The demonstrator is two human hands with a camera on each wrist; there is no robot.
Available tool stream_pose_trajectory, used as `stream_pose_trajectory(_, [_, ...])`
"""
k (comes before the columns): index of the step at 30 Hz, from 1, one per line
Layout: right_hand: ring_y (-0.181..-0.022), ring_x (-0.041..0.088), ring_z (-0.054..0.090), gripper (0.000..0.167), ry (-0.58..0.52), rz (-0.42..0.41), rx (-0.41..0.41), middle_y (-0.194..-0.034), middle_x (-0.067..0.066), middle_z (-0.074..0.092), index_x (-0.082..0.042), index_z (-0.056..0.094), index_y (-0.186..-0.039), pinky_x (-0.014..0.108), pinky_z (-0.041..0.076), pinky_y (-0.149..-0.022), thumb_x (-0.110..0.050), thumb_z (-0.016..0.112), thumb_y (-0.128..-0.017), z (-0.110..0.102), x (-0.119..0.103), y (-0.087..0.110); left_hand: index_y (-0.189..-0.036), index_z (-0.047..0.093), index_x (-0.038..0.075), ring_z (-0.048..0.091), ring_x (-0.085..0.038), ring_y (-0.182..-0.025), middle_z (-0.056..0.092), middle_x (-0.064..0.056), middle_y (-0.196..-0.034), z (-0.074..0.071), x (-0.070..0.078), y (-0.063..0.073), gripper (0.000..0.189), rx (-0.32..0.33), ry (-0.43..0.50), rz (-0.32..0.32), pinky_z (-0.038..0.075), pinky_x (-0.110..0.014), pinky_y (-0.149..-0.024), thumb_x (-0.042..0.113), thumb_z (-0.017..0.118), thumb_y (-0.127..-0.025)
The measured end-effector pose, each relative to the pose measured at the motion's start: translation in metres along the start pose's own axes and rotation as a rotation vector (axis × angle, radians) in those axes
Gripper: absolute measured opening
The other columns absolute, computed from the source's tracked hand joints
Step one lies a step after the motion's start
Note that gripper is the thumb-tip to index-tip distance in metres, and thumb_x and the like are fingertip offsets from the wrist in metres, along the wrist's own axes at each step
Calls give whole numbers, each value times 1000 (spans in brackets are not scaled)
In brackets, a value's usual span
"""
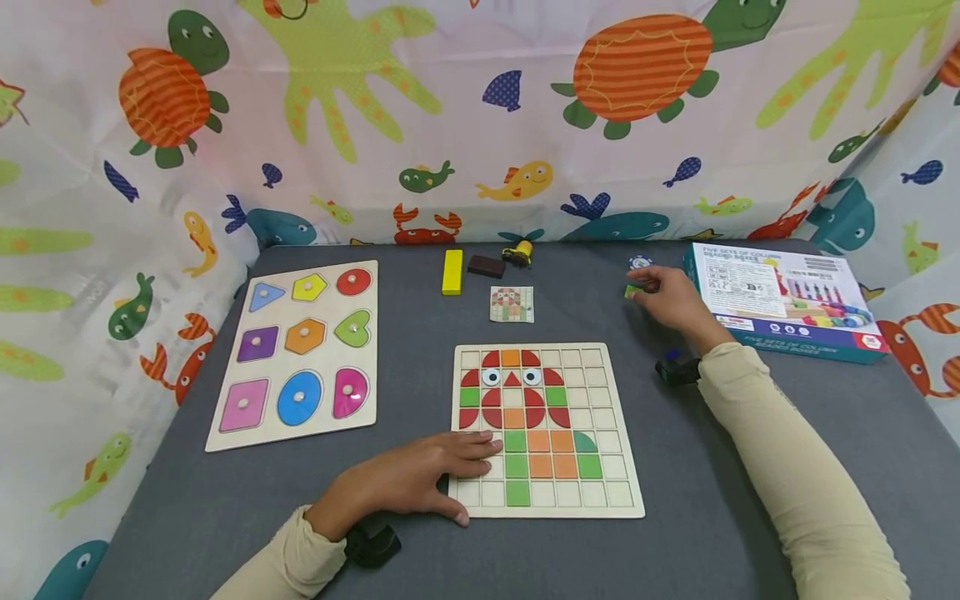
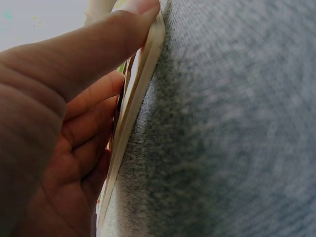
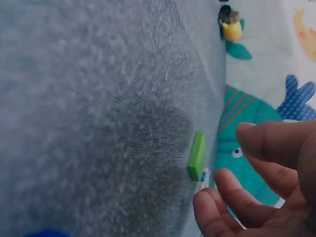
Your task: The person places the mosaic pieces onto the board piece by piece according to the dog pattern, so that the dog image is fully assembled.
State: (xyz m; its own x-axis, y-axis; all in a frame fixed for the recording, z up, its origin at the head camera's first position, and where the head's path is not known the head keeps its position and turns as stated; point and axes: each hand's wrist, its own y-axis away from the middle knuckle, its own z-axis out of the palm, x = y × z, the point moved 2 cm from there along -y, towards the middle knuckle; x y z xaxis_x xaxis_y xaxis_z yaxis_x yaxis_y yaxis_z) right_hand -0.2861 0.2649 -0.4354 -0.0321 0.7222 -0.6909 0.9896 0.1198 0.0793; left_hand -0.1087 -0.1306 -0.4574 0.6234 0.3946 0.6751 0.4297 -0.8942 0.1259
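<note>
My left hand (image 1: pixel 427 473) rests on the left edge of a wooden grid board (image 1: pixel 622 467). Its fingers lie over the lower-left squares, and in the left wrist view the thumb (image 2: pixel 113 42) presses on the board's edge (image 2: pixel 133 106). Red, orange and green tiles, with two eye pieces, form an owl-like picture on the grid. Beyond the board, my right hand (image 1: pixel 671 304) reaches to a small green tile (image 1: pixel 631 292) on the table. In the right wrist view its fingers (image 3: pixel 247 202) are parted and bent beside the green tile (image 3: pixel 197 157), with nothing between them.
A shape puzzle board (image 1: pixel 255 354) lies at left. At the back are a yellow block (image 1: pixel 452 272), a dark brown block (image 1: pixel 487 267), a small yellow-and-black figure (image 1: pixel 518 253) and a pattern card (image 1: pixel 512 304). A round blue-and-white piece (image 1: pixel 640 262) lies near a boxed set (image 1: pixel 806 342).
</note>
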Motion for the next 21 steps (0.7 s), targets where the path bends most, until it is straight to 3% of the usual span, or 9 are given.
stream_pose_trajectory(9, [-114,41,51,41,162,70,-42,-128,31,54,10,54,-130,55,40,-97,-8,56,-94,3,-2,-15,-144,48,11,24,-16,-144,33,2,-155,1,0,0,73,2,-14,2,30,-39,-111,40,75,-83])
stream_pose_trajectory(15, [-100,36,52,33,128,125,-80,-119,28,57,7,59,-123,52,44,-89,-2,59,-92,7,-6,-18,-144,48,11,24,-17,-144,33,2,-155,1,0,0,73,12,-4,-1,30,-40,-111,39,76,-83])
stream_pose_trajectory(21, [-96,34,54,23,108,77,-79,-113,25,60,4,62,-114,51,44,-87,-1,58,-92,9,-11,-8,-144,48,11,24,-17,-144,33,2,-155,2,1,-1,73,13,4,-4,30,-40,-111,39,76,-83])
